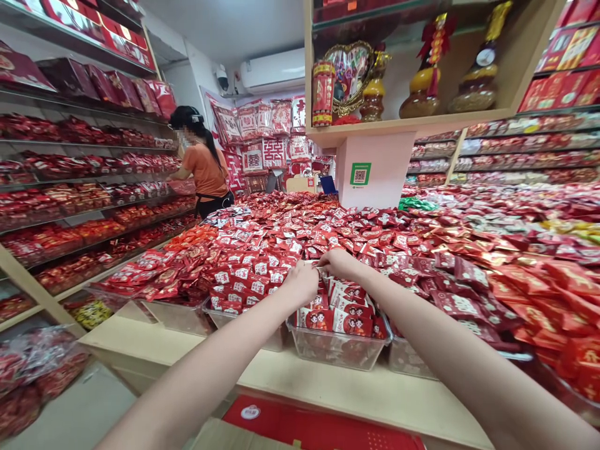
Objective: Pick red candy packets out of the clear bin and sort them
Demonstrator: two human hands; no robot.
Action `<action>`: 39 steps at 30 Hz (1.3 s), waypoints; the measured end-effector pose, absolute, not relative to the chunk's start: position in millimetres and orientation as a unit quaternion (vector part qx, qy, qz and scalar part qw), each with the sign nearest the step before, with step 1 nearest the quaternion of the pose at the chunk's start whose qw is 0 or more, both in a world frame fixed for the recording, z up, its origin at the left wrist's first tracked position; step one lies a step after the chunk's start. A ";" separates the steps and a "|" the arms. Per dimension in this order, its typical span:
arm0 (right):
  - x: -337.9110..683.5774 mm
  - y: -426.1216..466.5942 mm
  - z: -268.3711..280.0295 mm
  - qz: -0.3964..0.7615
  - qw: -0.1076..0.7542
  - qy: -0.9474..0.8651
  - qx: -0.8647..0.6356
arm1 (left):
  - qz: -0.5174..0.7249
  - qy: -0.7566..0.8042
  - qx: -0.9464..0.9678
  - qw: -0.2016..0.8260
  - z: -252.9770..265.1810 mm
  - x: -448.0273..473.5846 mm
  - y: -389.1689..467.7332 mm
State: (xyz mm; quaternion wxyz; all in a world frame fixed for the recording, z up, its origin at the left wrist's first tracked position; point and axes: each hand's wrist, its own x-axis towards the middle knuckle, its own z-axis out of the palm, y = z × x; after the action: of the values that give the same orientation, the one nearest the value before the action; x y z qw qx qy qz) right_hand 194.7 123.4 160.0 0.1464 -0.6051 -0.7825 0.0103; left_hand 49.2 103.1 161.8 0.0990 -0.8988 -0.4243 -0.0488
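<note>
My left hand [302,282] and my right hand [341,265] are almost touching above the back of a clear plastic bin [335,350]. Both have their fingers curled in a pinch among small red packets. What lies between the fingertips is too small and partly hidden to make out. Below the hands, rows of red-and-white packets [349,320] printed with cartoon figures stand in the bin. To the left, another bin holds red packets [244,281] with white lettering. Dark red packets [462,297] are heaped to the right.
Bins line the pale wooden counter [276,369]. A white pillar [375,181] with a QR code rises behind, under a display shelf [403,123] with gourd-shaped bottles. A person in an orange top [204,169] stands by the left shelves [89,147]. A red box [319,425] sits below the counter.
</note>
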 end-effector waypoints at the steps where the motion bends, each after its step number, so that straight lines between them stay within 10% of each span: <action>1: 196.2 122.1 160.7 0.011 0.147 -0.782 -0.606 | -0.040 -0.430 -0.897 0.090 164.0 50.2 105.6; 15: 198.4 120.9 169.6 0.008 0.277 -0.734 -0.620 | -0.162 -0.467 -0.869 -0.019 178.6 62.7 146.9; 39: 175.9 135.7 176.8 -0.028 0.089 -0.813 -0.575 | -0.009 -0.394 -0.918 0.044 162.6 48.7 99.4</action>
State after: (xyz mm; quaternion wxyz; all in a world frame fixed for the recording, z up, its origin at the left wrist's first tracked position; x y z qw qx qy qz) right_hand 175.9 135.7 176.8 0.0888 -0.5750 -0.8129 -0.0277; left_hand 48.7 99.4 162.6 0.0443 -0.9179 -0.3942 -0.0087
